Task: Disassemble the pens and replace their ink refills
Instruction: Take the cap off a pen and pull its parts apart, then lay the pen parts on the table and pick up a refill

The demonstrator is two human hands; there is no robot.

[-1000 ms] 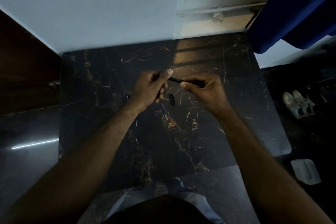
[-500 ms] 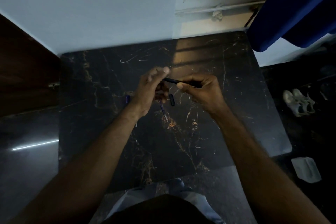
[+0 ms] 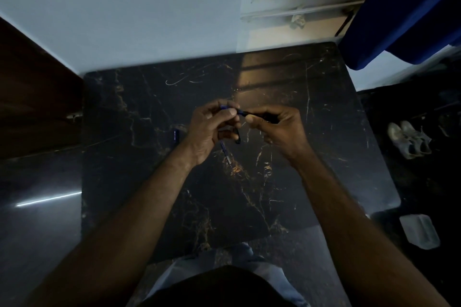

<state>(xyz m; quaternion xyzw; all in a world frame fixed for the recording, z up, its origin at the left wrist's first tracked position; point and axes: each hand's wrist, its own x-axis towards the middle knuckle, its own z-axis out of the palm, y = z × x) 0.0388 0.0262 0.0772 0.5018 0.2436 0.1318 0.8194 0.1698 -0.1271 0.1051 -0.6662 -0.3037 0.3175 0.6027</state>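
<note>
Both hands meet above the middle of a black marble table. My right hand grips a dark pen barrel that points left. My left hand pinches a thin blue refill at the barrel's left end. Under the hands, a black pen cap and a blue refill with a pale tip lie on the table. Another blue pen part lies to the left of my left wrist.
A pale wall runs along the table's far edge. A dark wooden panel stands at the left and a blue curtain hangs at the back right. On the floor at the right are pale shoes and a clear plastic container.
My left hand has closed in on the barrel's left end, and a blue refill now shows between its fingertips. The right hand has stayed almost still.
</note>
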